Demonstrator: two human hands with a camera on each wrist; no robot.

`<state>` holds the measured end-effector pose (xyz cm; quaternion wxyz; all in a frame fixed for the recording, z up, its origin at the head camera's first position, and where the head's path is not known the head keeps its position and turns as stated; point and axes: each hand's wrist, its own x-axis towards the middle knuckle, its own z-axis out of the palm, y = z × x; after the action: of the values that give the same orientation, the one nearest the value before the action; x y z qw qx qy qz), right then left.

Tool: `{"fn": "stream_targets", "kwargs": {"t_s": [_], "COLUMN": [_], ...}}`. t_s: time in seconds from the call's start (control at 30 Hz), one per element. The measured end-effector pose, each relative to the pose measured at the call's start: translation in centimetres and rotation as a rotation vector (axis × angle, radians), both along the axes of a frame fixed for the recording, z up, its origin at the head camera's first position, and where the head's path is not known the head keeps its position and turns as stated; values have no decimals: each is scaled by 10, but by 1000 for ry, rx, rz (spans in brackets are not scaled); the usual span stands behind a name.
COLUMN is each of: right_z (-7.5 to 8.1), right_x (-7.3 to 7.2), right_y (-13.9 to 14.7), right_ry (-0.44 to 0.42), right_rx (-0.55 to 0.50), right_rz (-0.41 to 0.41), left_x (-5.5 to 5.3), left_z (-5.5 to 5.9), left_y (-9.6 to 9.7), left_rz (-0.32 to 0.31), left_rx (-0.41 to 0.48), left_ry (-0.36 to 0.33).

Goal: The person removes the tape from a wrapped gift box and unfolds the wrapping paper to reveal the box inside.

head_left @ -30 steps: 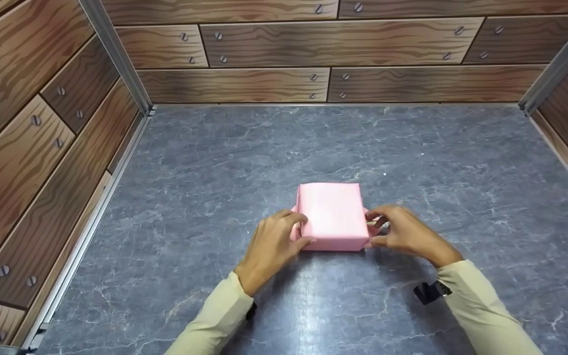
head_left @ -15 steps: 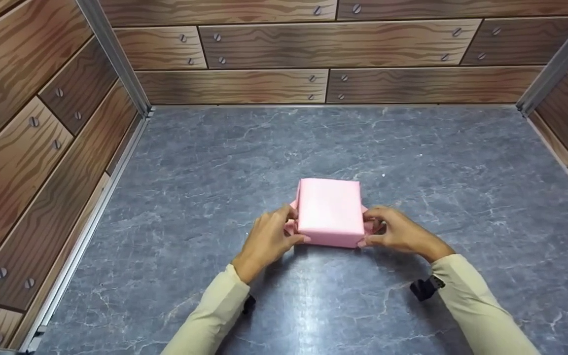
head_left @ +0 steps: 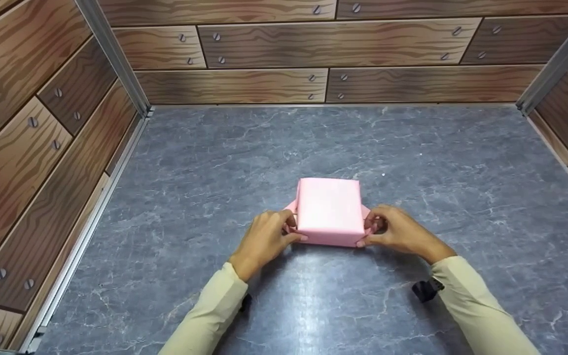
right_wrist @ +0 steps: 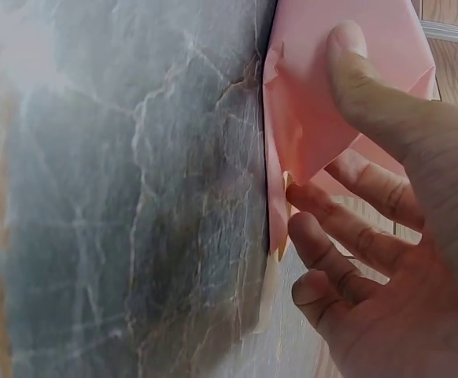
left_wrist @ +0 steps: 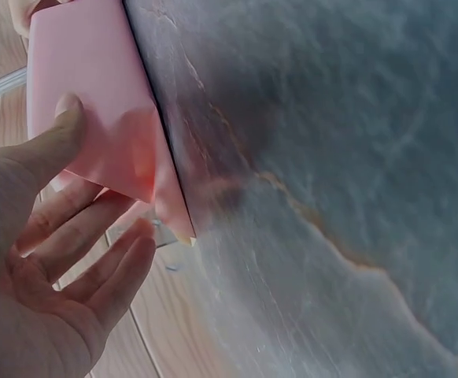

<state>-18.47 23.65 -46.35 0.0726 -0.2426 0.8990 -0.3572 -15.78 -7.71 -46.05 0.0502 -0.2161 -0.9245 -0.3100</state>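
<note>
A box wrapped in pink paper (head_left: 330, 204) rests on the dark marbled tabletop, with loose paper flaps sticking out at its left and right ends. At the left end my left hand (head_left: 263, 236) sets its thumb on the near face, and its fingers bend in behind the folded paper. The left wrist view shows that flap (left_wrist: 170, 193) spread low along the table. My right hand (head_left: 396, 230) mirrors this, its thumb on the near right corner and fingertips tucked at the end fold. A pale edge shows inside the right flap (right_wrist: 280, 197) in the right wrist view.
Wood-patterned panels (head_left: 264, 47) stand at the back and sides, joined by grey metal corner posts (head_left: 116, 59). The marbled tabletop (head_left: 244, 143) stretches around the box. A black wrist device (head_left: 426, 290) hangs under the right sleeve.
The box has shifted slightly away and to the left. My left fingers have moved off its upper edge down into the left end fold. My right thumb has come onto the near face.
</note>
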Motion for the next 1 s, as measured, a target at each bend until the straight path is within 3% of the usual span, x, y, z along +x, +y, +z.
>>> {"fn": "stream_targets", "kwargs": {"t_s": [0.47,1.0], "right_z": [3,2], "right_x": [4,7], "right_y": [-1,0], "right_ry": [52,26], "right_rx": [29,92], "right_rz": [-58,-45], "left_x": [-1,-1], "left_z": [-4,-5], "left_y": [1,-1], "left_rz": [71,85], "left_rx": [-32,-45], "left_ry": [71,15]}}
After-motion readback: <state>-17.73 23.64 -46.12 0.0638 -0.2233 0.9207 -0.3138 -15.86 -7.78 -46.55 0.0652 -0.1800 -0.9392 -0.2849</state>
